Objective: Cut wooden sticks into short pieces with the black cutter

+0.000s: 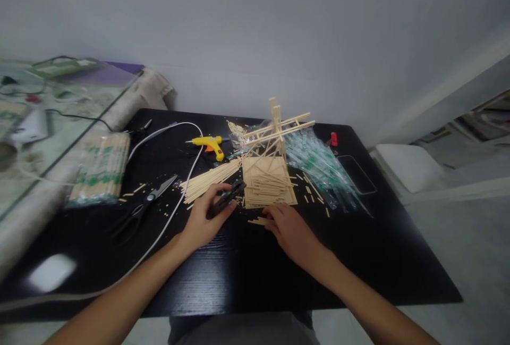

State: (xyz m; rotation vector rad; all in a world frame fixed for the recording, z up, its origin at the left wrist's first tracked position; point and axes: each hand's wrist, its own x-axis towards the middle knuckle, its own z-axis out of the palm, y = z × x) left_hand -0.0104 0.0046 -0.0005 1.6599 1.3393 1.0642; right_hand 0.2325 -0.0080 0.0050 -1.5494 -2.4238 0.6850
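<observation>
My left hand [206,218] is closed round a black hand tool [227,198], probably a cutter, held low over the black table [239,270]. My right hand [287,228] rests on the table with its fingers curled on a few short wooden sticks [257,221]. Just beyond both hands lies a flat panel of glued sticks [268,181], and a stick frame [277,129] rises from its far edge. A loose bundle of long sticks [209,178] lies left of the panel.
A yellow glue gun [211,144] and its white cord [175,199] lie behind the bundle. Black scissors [145,204] and a wrapped pack of sticks [101,169] sit at the left. Clear wrappers [322,167] are piled at the right, near a red lighter [333,139]. A glass-topped surface [59,116] adjoins the left edge.
</observation>
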